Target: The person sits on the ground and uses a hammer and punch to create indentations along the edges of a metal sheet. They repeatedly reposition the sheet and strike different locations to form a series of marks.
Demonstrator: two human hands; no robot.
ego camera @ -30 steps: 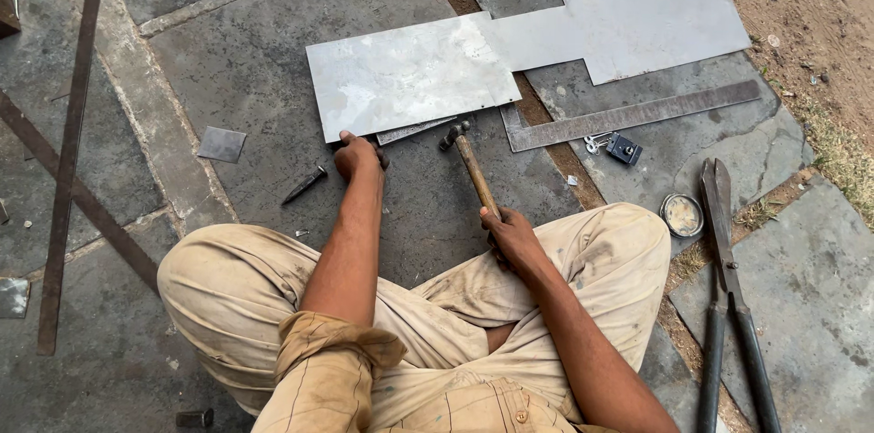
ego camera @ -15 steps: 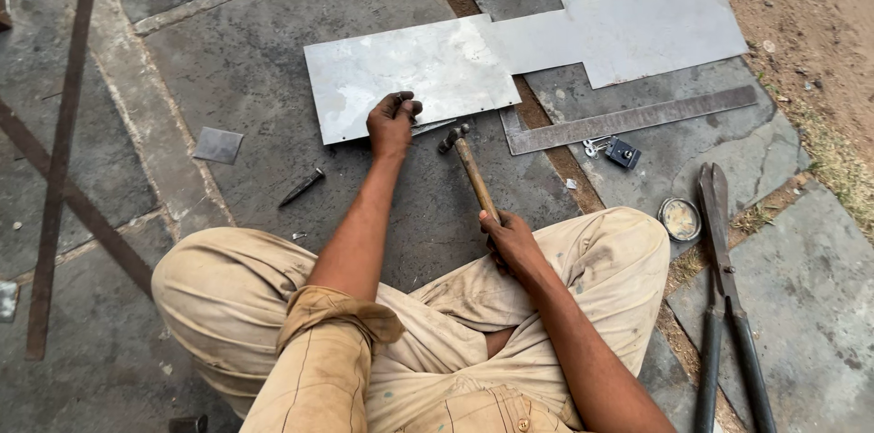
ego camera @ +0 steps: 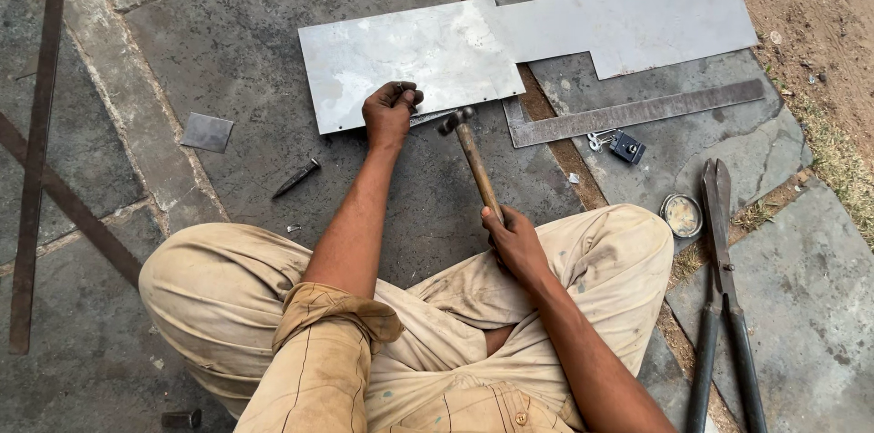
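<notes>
My left hand [ego camera: 390,112] is closed on a small tool at the edge of the metal sheet [ego camera: 410,60]; my right hand [ego camera: 516,242] grips the hammer [ego camera: 472,155] by its handle.

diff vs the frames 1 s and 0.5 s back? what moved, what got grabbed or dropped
The left hand moved up from beside the dark pointed metal punch on the stone floor to the near edge of the rectangular silver metal sheet, fist closed there; what it grips is too small to tell. The punch stayed put. The right hand kept holding the wooden-handled hammer, head near the sheet edge.
</notes>
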